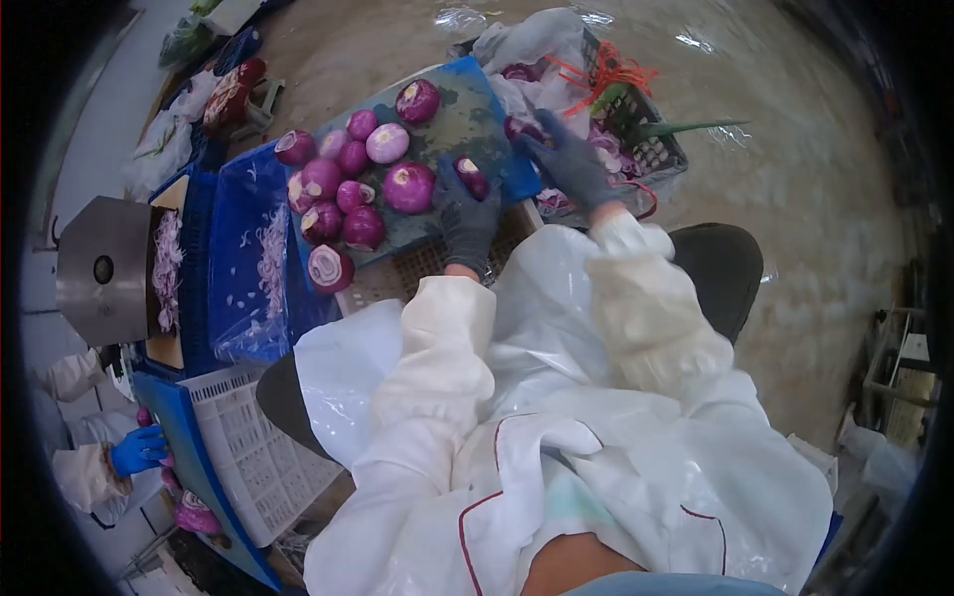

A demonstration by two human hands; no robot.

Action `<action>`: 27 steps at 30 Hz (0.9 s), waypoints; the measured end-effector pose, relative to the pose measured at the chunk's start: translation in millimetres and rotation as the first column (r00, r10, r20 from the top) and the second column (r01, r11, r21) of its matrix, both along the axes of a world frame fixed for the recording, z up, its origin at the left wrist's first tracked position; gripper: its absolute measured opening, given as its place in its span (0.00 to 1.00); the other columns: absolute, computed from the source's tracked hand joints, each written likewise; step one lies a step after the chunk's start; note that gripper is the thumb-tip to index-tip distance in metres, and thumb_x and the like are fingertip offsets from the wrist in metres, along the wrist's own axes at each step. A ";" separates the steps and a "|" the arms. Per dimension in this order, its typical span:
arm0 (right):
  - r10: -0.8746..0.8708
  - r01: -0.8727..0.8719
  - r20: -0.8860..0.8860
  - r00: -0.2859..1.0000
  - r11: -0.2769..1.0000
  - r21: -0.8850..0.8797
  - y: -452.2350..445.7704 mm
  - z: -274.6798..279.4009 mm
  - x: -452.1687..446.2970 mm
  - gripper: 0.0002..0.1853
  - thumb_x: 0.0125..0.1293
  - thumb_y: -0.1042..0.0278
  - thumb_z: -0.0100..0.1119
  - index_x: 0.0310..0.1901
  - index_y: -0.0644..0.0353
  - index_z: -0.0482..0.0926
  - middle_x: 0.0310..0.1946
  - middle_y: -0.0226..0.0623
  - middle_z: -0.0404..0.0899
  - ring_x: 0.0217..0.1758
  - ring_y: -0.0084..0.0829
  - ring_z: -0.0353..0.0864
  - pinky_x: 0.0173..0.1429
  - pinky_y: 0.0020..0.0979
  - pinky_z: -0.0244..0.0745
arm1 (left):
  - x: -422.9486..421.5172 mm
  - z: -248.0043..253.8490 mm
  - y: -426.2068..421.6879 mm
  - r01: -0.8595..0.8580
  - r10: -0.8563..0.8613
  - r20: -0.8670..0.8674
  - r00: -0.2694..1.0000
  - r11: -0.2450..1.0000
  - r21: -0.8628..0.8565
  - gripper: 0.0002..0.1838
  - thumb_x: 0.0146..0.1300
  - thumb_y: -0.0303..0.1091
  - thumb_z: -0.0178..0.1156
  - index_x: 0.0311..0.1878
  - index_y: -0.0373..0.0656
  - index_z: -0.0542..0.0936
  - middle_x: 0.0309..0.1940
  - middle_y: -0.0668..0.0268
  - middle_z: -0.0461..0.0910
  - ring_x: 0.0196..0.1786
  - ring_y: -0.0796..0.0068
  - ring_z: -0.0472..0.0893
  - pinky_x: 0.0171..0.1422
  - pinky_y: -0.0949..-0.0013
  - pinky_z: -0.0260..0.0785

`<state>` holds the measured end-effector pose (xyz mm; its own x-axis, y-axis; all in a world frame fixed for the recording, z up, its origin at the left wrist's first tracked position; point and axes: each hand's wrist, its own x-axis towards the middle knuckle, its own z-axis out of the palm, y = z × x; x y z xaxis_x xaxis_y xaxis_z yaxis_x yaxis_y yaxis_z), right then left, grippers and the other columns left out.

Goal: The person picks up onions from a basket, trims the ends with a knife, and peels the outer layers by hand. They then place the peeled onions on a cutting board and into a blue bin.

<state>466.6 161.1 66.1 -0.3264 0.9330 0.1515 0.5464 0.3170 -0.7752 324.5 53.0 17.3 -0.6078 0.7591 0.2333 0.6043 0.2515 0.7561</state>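
Observation:
Several peeled red onions [408, 188] lie on a blue cutting board [477, 99]. My left hand [468, 221], in a dark grey glove, rests at the board's near edge with its fingers around a small dark onion [471, 179]. My right hand [571, 164], in the same kind of glove, is past the board's right edge, its fingers touching a purple onion [521, 129]. Whether it also holds a knife cannot be made out. Beyond it a black crate [671, 149] lined with plastic holds onion skins and trimmings.
Left of the board stands a blue bin [234, 223] with onion shreds, next to a metal machine [104, 268]. A white crate [263, 447] is at lower left. A co-worker's blue-gloved hand [139, 450] is by another blue board [199, 467]. Orange strings [611, 72] lie on the black crate.

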 end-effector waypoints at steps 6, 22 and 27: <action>0.049 -0.059 0.133 0.990 0.996 0.065 31.5 -55.0 -40.5 0.27 0.56 0.49 0.64 0.55 0.51 0.75 0.46 0.47 0.81 0.48 0.53 0.80 0.51 0.48 0.74 | -13.9 -24.5 2.7 0.087 -0.127 0.111 0.986 0.946 0.313 0.38 0.54 0.33 0.66 0.67 0.34 0.62 0.57 0.49 0.72 0.61 0.51 0.72 0.66 0.56 0.63; 0.184 -0.188 -0.151 0.971 0.982 -0.016 -8.6 8.2 -53.1 0.21 0.61 0.58 0.60 0.56 0.53 0.78 0.45 0.49 0.82 0.49 0.47 0.82 0.55 0.42 0.74 | -38.9 54.3 -35.7 -0.059 -0.560 0.773 0.297 0.798 0.600 0.26 0.59 0.28 0.61 0.62 0.38 0.69 0.56 0.56 0.74 0.58 0.59 0.76 0.60 0.58 0.73; 0.268 -0.254 -0.010 0.963 0.923 0.289 -21.6 28.4 42.7 0.17 0.66 0.62 0.56 0.56 0.54 0.78 0.43 0.44 0.82 0.45 0.44 0.83 0.47 0.39 0.77 | -6.3 60.2 -8.0 0.319 -0.468 0.479 0.742 0.876 0.361 0.30 0.50 0.25 0.69 0.59 0.39 0.73 0.54 0.62 0.75 0.56 0.69 0.75 0.61 0.65 0.70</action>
